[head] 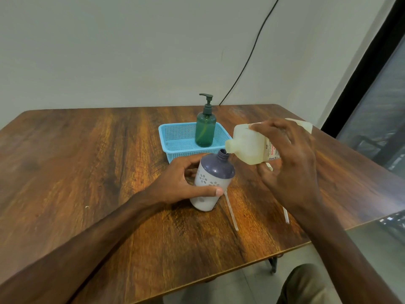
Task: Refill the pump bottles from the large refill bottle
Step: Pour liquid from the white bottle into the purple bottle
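The pour is set up. The right hand [289,163] grips the refill bottle [249,143] near its base, fingers [269,128] curled over the upper side and thumb underneath, clamped on it. The bottle is tipped almost flat so its mouth points left and down, just above the open neck of the purple bottle [213,178]. Gripping that far back probably gives finer control of the tilt.

The left hand [186,185] wraps the purple bottle's pale lower body, with the thumb across the front and the other fingers curled behind. The base rests on the counter [87,161] and the bottle leans right, toward the spout. That lean brings the narrow neck under the stream, and the grip stops the bottle from sliding or tipping. Whether liquid is running I cannot tell; the gap between mouth and neck is too small to read.

Behind them the green bottle [205,130] stands upright in the blue basket [175,137] with its pump on, out of the way of the pour. A thin white tube [231,212] lies on the counter just beside the purple bottle, and a second tube [286,216] lies under the right wrist — likely pump parts set aside to free the necks.

The main risk is the narrow opening: a sudden tilt would spill liquid over the shoulder.
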A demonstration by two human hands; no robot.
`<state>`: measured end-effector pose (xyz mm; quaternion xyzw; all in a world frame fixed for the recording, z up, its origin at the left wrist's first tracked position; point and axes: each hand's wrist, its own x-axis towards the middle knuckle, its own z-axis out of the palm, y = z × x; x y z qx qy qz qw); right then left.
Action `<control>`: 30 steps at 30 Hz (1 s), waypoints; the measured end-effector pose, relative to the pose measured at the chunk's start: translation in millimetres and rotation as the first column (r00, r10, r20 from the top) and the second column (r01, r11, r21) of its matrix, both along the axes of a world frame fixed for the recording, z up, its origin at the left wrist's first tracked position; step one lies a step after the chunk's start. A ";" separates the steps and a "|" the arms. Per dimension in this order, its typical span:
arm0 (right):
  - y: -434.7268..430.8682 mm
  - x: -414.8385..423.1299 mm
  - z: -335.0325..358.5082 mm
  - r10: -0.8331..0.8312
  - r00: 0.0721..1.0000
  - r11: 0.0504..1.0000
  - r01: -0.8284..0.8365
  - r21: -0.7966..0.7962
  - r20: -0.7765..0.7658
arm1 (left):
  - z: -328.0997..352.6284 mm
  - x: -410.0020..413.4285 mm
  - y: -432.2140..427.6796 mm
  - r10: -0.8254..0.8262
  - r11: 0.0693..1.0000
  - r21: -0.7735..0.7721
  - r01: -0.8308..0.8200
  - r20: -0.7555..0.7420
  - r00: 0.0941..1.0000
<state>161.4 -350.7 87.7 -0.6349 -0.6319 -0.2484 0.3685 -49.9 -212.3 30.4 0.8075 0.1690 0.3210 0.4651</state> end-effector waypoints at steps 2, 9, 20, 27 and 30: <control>-0.3 -0.7 -0.2 -0.003 1.000 1.000 0.003 0.003 0.003 | -0.7 0.1 0.4 -0.002 1.000 0.004 0.002 0.001 1.000; 0.0 0.5 -0.7 -0.001 1.000 1.000 0.001 0.004 0.006 | -2.5 0.1 0.6 -0.005 1.000 0.000 0.005 -0.003 1.000; 0.4 -1.7 0.6 -0.011 1.000 1.000 0.011 0.001 0.010 | -1.5 -0.5 0.8 0.001 1.000 -0.003 -0.001 -0.007 1.000; 0.0 -1.0 2.4 0.019 1.000 1.000 -0.019 0.010 0.001 | -0.1 0.1 -0.9 -0.007 1.000 0.003 0.007 0.005 1.000; 0.4 -1.3 1.3 0.019 1.000 1.000 -0.019 0.007 0.002 | 0.6 0.0 -1.4 -0.007 1.000 0.005 0.007 0.001 1.000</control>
